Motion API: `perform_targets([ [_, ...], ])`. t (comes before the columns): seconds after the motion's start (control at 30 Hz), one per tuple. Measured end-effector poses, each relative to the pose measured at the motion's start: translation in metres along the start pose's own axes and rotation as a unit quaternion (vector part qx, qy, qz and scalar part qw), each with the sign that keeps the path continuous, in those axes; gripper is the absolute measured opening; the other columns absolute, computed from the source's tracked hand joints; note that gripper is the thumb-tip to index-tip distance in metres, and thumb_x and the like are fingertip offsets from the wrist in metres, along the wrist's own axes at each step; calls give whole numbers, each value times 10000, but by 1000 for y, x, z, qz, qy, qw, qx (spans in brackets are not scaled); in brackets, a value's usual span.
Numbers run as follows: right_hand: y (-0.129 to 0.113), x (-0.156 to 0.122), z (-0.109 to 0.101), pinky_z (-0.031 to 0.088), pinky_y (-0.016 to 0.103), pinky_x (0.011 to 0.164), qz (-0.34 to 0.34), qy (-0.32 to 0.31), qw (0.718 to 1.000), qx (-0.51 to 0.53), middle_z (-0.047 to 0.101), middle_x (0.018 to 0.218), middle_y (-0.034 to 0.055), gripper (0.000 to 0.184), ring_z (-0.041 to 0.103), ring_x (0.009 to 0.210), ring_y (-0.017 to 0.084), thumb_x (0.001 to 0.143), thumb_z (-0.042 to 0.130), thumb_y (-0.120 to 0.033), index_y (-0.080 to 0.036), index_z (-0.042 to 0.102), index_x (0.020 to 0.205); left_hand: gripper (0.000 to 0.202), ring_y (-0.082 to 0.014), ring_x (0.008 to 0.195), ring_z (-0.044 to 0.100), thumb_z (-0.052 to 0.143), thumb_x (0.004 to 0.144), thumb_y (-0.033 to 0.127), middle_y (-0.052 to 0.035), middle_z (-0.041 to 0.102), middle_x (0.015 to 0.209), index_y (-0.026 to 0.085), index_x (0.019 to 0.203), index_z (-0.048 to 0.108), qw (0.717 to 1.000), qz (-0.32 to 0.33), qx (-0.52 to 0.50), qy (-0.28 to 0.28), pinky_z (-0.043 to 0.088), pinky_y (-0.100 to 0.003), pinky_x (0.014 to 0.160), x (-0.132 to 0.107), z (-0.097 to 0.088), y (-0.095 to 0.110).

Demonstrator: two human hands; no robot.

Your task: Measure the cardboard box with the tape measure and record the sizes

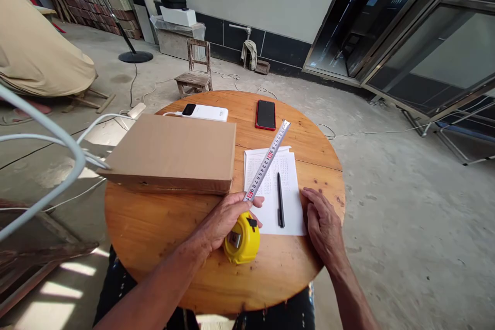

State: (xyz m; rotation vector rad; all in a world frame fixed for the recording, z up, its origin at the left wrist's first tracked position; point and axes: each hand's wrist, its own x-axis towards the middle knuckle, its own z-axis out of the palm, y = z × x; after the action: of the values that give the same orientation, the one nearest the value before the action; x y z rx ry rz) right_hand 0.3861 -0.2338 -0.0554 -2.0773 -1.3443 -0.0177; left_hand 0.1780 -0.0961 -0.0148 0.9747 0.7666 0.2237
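My left hand [226, 216] is closed around a yellow tape measure [242, 241], thumb and fingers near where the blade leaves the case. The silver tape blade [267, 160] is pulled out and slants away over a sheet of printed paper [291, 196], its hooked tip reaching beyond the top edge. On the paper lies a black pen [280, 201]. Beside the sheet, at its right, my right hand [322, 219] rests on the wooden tabletop with nothing visible in it, fingers loosely bent and apart. Left of the paper sits a closed brown cardboard box [178, 147].
The round wooden table [320, 149] also carries a red-edged phone [265, 114] and a white power bank [207, 112] behind the box. White cables [73, 149] arch in at left. Beyond stand a small wooden chair [194, 75] and a round black stand base [135, 56].
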Motion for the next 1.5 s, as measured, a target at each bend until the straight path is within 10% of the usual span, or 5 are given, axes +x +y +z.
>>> perform_targets([
  [0.93, -4, 9, 12, 363, 464, 961, 4, 8, 986, -169, 562, 1258, 165, 358, 477, 1196, 272, 851, 341, -110, -118, 578, 1119, 286, -147, 506, 620, 582, 713, 289, -27, 639, 600, 104, 927, 624, 999, 18, -32, -27, 427, -219, 466, -5, 2, 3],
  [1.13, -2, 10, 12, 361, 442, 955, 5, 1, 983, -186, 566, 1256, 148, 364, 488, 1179, 259, 846, 330, -119, -132, 580, 1110, 255, -149, 583, 643, 604, 681, 281, -70, 682, 864, 125, 878, 649, 999, 18, -32, -18, 431, -223, 490, -1, -1, 1],
  [1.5, 8, 8, 12, 396, 478, 943, -18, 12, 989, -149, 577, 1220, 186, 357, 520, 1136, 282, 869, 316, -225, -113, 572, 1091, 252, -145, 486, 599, 563, 711, 305, -1, 617, 556, 151, 893, 644, 999, 24, -14, -40, 392, -207, 442, -2, -1, -5],
])
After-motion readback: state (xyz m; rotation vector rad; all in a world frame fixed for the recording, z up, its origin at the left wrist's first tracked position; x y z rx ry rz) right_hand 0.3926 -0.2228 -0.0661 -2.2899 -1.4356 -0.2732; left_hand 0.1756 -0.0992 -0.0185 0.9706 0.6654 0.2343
